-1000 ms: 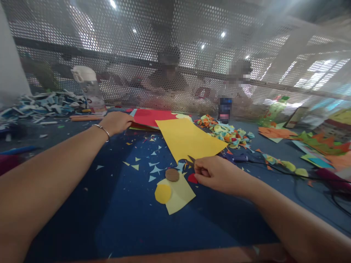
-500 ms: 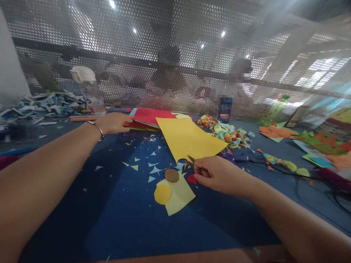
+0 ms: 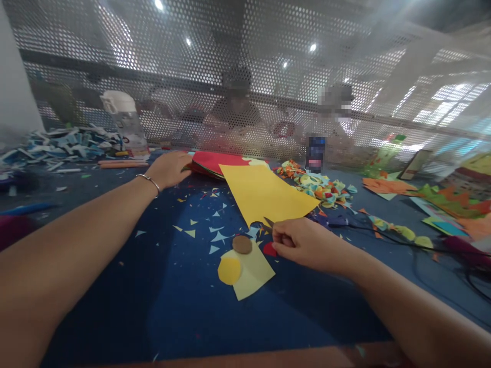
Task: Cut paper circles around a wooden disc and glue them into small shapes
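Note:
My left hand (image 3: pixel 172 168) reaches far forward and lies on the left edge of a stack of coloured paper sheets (image 3: pixel 218 162), red on top, fingers curled over its edge. My right hand (image 3: pixel 303 245) is closed round the handles of small scissors (image 3: pixel 268 224), whose tips point at the near edge of a yellow sheet (image 3: pixel 264 193) lying on the blue table (image 3: pixel 184 317). In front of the scissors lie a brown paper disc (image 3: pixel 242 244), a yellow disc (image 3: pixel 229 270) and a pale yellow piece (image 3: pixel 253 271).
Small paper triangles and scraps (image 3: pixel 207 230) litter the table. A heap of coloured cuttings (image 3: pixel 322 186) sits right of the yellow sheet, more cut paper (image 3: pixel 448 204) at the far right. A white bottle (image 3: pixel 125 122) and a blue-white scrap pile (image 3: pixel 61 145) stand left. Two people sit behind a perforated screen (image 3: pixel 268 92).
My left hand has shifted slightly right along the edge of the paper stack, and the stack's near corner has lifted a little. My right hand with the scissors has stayed in place.

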Demonstrator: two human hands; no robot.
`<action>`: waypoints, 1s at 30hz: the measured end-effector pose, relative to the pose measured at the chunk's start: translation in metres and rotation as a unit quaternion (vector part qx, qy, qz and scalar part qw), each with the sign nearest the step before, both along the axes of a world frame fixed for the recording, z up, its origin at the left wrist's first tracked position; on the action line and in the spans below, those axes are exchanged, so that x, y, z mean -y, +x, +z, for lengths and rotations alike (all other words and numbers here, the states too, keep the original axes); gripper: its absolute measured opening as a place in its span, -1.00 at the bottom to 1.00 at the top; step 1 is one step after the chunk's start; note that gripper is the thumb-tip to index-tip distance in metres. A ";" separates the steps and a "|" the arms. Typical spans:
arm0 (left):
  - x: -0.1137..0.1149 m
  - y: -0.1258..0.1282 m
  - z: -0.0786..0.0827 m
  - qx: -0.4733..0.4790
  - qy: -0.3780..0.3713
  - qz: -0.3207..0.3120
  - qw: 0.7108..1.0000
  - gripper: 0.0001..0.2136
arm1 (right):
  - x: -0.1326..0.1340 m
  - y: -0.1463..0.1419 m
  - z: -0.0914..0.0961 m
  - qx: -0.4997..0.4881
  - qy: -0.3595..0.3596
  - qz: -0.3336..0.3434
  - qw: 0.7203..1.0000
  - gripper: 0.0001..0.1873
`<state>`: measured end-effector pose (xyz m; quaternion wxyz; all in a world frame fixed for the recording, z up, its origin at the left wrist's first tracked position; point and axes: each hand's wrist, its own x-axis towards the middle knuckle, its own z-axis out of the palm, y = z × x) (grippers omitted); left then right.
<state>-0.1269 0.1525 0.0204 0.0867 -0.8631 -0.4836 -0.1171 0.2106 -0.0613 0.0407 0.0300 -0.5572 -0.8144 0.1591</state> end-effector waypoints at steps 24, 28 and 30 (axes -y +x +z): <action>-0.002 0.004 -0.008 -0.053 0.132 0.021 0.990 -0.68 | 0.000 0.003 -0.003 0.002 0.000 0.006 1.000 -0.87; -0.002 0.003 -0.007 -0.071 0.144 0.006 0.987 -0.66 | 0.000 0.003 -0.003 0.001 0.002 0.005 1.000 -0.87; -0.002 0.002 -0.006 -0.076 0.146 0.003 0.986 -0.68 | 0.000 0.002 -0.002 0.001 0.001 0.005 1.000 -0.87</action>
